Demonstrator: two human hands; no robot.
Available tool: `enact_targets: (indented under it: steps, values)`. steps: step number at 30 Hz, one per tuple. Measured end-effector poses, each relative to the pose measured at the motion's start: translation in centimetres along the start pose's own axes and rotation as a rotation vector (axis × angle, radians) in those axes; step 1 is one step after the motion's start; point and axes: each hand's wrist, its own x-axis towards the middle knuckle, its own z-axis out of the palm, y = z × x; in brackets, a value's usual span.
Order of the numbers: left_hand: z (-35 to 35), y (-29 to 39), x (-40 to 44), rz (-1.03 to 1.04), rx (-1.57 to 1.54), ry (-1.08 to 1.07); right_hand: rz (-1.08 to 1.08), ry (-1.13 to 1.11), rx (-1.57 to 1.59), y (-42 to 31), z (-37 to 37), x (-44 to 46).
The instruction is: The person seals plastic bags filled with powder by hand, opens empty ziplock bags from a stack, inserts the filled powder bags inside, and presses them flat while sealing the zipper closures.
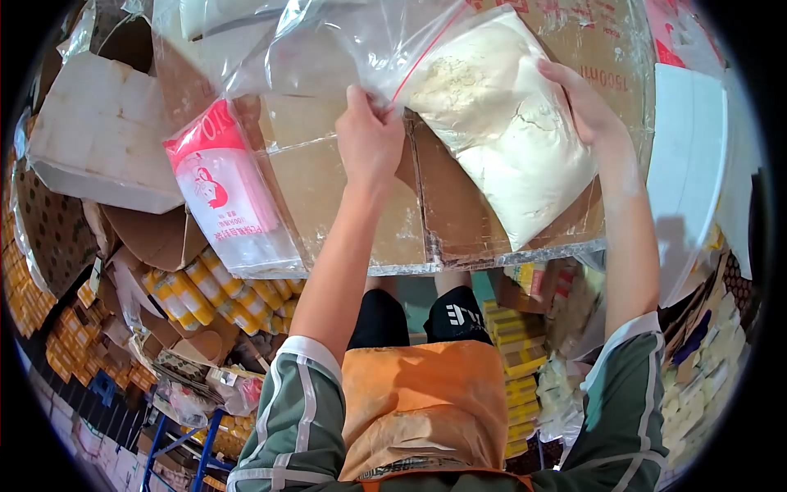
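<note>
A clear zip-lock bag of pale cream powder [516,139] lies tilted on a cardboard box [344,189]. A red zip strip [428,53] runs along its upper left edge. My left hand [370,135] is closed in a pinch at the strip's lower end. My right hand [592,111] grips the bag's right edge, with a finger on top and the rest partly hidden by the bag. Clear plastic film [320,49] spreads left of the strip; where it joins the bag, I cannot tell. A pink-and-white printed pack of bags [229,193] lies left of my left hand.
A torn white carton [102,135] stands at the left, and white foam panels [687,156] at the right. Below are stacks of yellow-wrapped packs [217,291], more yellow packs [516,369] and a blue metal frame [205,451]. An orange apron [426,394] covers my lap.
</note>
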Motion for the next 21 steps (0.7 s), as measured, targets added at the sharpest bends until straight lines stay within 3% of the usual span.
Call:
enact_targets:
  steps: [3,6,8,9,12,13,16,21]
  values:
    - [1.6,0.1,0.5,0.183,-0.140,0.087,0.046,-0.015,-0.028,-0.2,0.8,0.8]
    - [1.1,1.4,0.0,0.081,-0.234,0.055,0.060,0.060,-0.033,0.8,0.5,0.6]
    - [-0.1,1.7,0.0,-0.124,-0.027,-0.026,-0.011,0.114,-0.041,1.7,-0.2,-0.4]
    - [-0.8,0.8,0.2,-0.120,-0.016,-0.023,-0.084,0.167,-0.050,2.2,-0.4,-1.1]
    - [-2.9,0.0,0.2,0.271,-0.053,0.266,-0.153,0.217,0.041,4.8,-1.8,-3.6]
    - [-3.4,0.3,0.2,0.280,-0.047,0.268,-0.196,0.297,0.092,5.9,-2.4,-4.3]
    - [-3.7,-0.1,0.9,0.292,0.345,0.174,-0.226,0.404,0.218,8.7,-4.0,-6.5]
    - [-1.1,1.1,1.1,0.471,0.627,0.137,-0.265,0.422,0.408,11.2,-5.0,-7.7]
